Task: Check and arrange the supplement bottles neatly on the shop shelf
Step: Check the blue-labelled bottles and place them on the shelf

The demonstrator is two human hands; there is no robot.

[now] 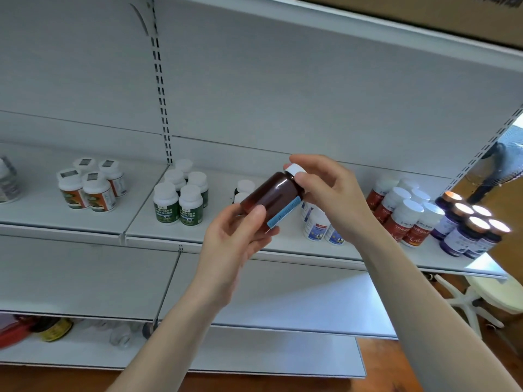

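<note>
**Bottle held aslant, one hand at each end**

The brown bottle (pixel 271 198) is off the shelf (pixel 198 236), held in the air in front of it. It hangs over the gap between the green bottles (pixel 178 205) on the left and the blue-label bottles (pixel 317 227) on the right.

Its long axis runs on a slant, with the base low and left and the cap (pixel 295 168) high and right. The left hand (pixel 235 239) grips the lower body, thumb across the near side and fingers curled beneath. The right hand (pixel 325 190) pinches the cap and neck, with thumb and fingers curled round them. The label strip (pixel 283 212) shows only edge-on along the lower right side.

The check looks under way. To set the bottle back it must be tipped upright, base down, and the left hand at the base seems best placed to carry it.

The free spot lies just beyond the base, in front of two white-capped bottles (pixel 244 186) partly hidden behind it. Those two could be knocked on the way in.
</note>
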